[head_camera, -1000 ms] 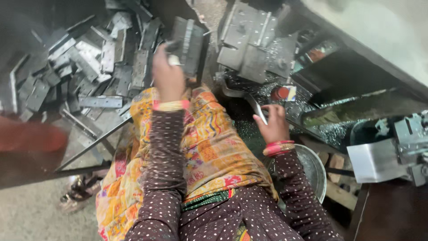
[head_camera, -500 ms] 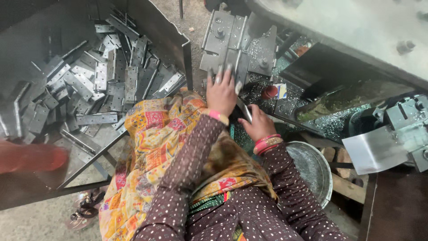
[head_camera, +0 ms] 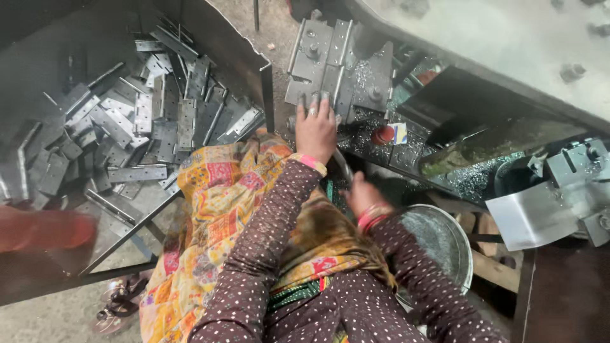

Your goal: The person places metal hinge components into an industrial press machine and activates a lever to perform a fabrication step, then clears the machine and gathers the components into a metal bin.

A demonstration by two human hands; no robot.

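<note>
1. Head view, setting: dim metal workshop, grey concrete floor (head_camera: 38, 321), dark machine bed as worktop (head_camera: 406, 159) strewn with shiny swarf.
2. Small packet (head_camera: 399, 132) on the worktop just right of the left hand, boxy, white with yellow and blue, beside a small red round item (head_camera: 382, 134); print too small to make out.
3. Left hand (head_camera: 316, 130) reaches forward, fingers (head_camera: 312, 105) spread flat, tips resting on the lower edge of a stack of grey steel plates (head_camera: 333, 63).
4. Plates: flat, rectangular, dull grey, bolt holes and folded edges; long axis runs away from the person, slightly tilted right; they sit at the worktop's far left end.
5. Right hand (head_camera: 363, 194) low near the lap, blurred, red bangles at the wrist; cannot tell if the fingers are curled or gripping anything.
6. Round metal bowl (head_camera: 445, 244) just right of the right hand, grey, scuffed.
7. Left: dark bin (head_camera: 244, 47) holding a heap of steel brackets (head_camera: 146, 121), flat perforated strips lying at all angles.
8. Far right: bent shiny sheet (head_camera: 540, 213) on a machine part.
</note>
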